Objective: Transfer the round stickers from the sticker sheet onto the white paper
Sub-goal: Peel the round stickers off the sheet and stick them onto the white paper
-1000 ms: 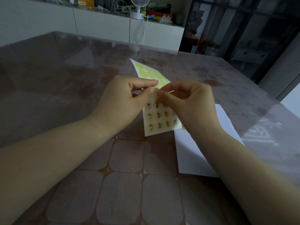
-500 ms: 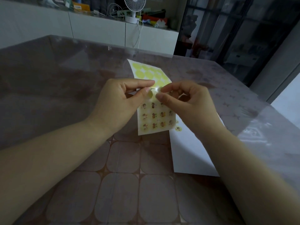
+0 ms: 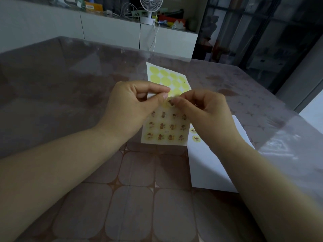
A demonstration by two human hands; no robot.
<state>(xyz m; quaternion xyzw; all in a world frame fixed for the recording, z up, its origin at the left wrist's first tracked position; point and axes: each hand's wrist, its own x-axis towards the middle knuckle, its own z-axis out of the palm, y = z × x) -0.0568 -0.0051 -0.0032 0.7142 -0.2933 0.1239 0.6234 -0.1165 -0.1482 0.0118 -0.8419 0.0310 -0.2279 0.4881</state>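
Observation:
A sticker sheet [image 3: 166, 127] is held bent above the table; its far half shows plain yellow circles, its near half several round stickers with brown figures. My left hand [image 3: 132, 109] pinches the sheet's left side at the bend. My right hand [image 3: 204, 112] pinches a round sticker [image 3: 168, 102] at the bend, its near edge lifted from the sheet. The white paper [image 3: 209, 165] lies on the table to the right, partly under my right forearm. Two round stickers [image 3: 195, 138] sit near its top left corner.
The table [image 3: 70, 105] has a brown patterned cloth under clear plastic. Its right edge runs diagonally at the right. A white cabinet [image 3: 111, 30] stands beyond the far edge, with a small fan [image 3: 150, 7], cables and clutter on top.
The sticker at the bend has peeled further off the sheet under my right fingers. Both hands stay at the middle of the sheet.

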